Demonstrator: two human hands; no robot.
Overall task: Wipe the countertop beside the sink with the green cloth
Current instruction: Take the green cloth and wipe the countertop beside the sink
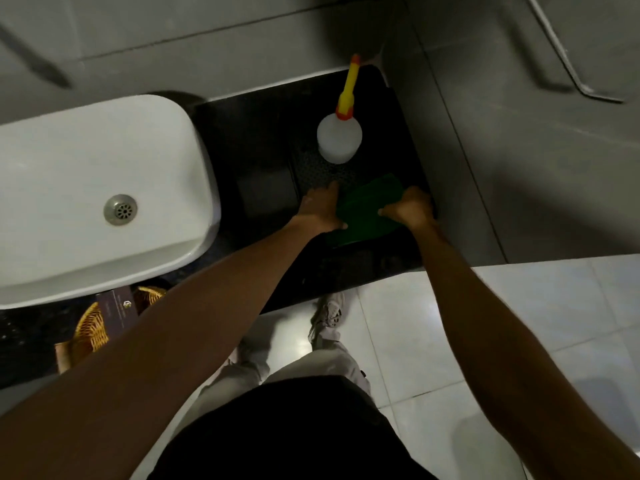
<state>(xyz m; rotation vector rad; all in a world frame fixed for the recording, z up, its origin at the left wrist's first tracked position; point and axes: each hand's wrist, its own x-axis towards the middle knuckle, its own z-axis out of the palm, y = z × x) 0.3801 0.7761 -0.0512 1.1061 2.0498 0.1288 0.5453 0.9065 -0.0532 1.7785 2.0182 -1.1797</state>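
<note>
Glossy black countertop (pixel 263 157), flat green cloth (pixel 363 209) under left hand (pixel 320 209), right hand (pixel 410 207)

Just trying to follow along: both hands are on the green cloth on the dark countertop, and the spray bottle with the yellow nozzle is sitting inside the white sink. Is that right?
Not quite. The head view shows the spray bottle standing on the dark countertop, to the right of the white sink, not in it. The rest holds: the left hand and right hand are both on the green cloth.

The dark box (pixel 116 311) bears a logo, unreadable.
</note>
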